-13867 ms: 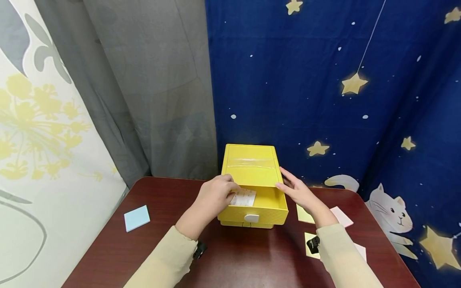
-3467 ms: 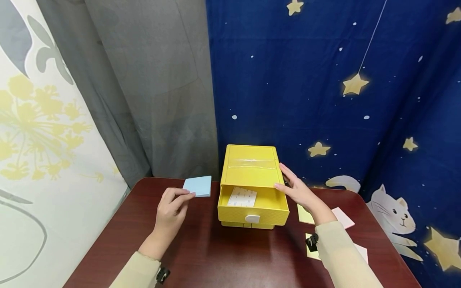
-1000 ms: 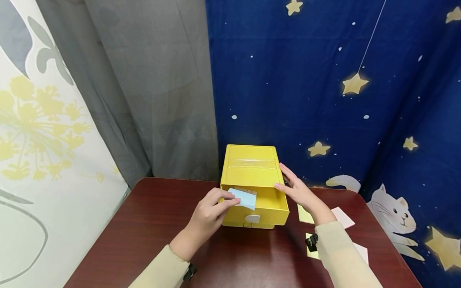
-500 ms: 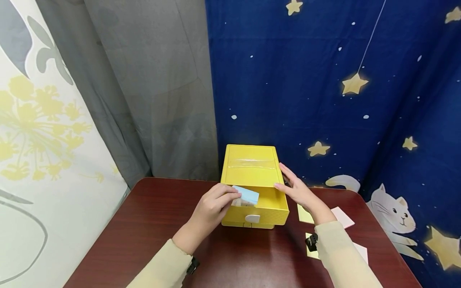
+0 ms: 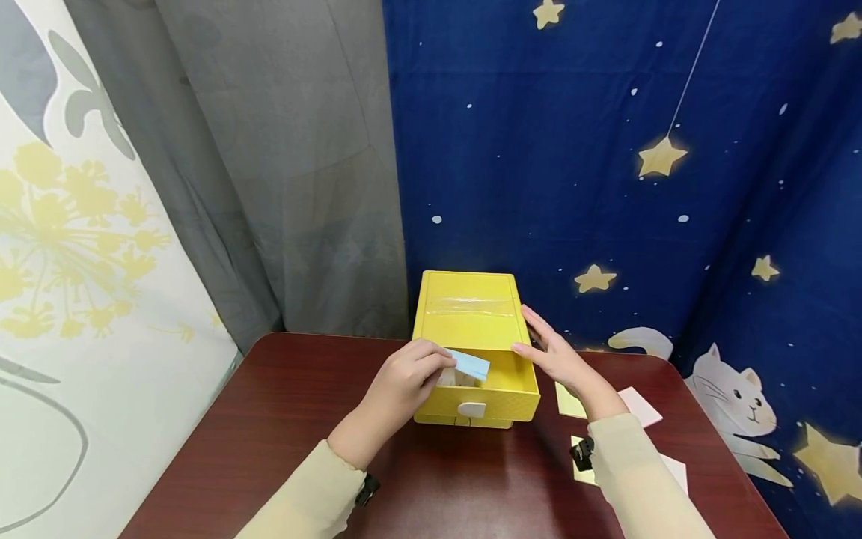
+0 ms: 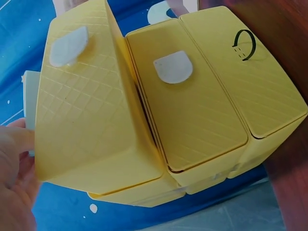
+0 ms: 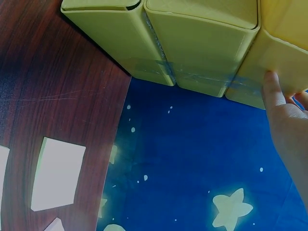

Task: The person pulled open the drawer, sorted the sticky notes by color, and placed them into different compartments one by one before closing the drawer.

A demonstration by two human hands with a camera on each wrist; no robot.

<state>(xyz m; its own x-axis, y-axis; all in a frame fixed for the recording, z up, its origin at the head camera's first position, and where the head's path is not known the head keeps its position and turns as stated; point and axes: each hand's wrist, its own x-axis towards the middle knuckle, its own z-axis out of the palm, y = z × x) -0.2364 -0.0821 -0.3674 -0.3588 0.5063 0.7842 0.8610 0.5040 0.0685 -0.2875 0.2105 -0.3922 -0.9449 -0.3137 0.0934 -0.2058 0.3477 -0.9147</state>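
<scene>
In the head view my left hand pinches a light blue sticky note pad by its left edge. The pad is tilted over the pulled-out top drawer of a yellow drawer unit. Beneath it in the drawer, a white patterned packet is partly covered by hand and pad. From the left wrist, the pad shows behind the drawer front. My right hand rests against the unit's right side, fingers extended; a fingertip touches the yellow wall in the right wrist view.
Pale yellow and pink sticky note pads lie on the dark red table at right, among them a yellow pad and a pink pad. Two shut drawers, one with a white tab, sit below the top one. Curtains hang behind.
The blue pad, earlier on the table at left, was picked up by my left hand and carried right to the drawer. In the last second it shifted slightly right. My right hand stays put.
</scene>
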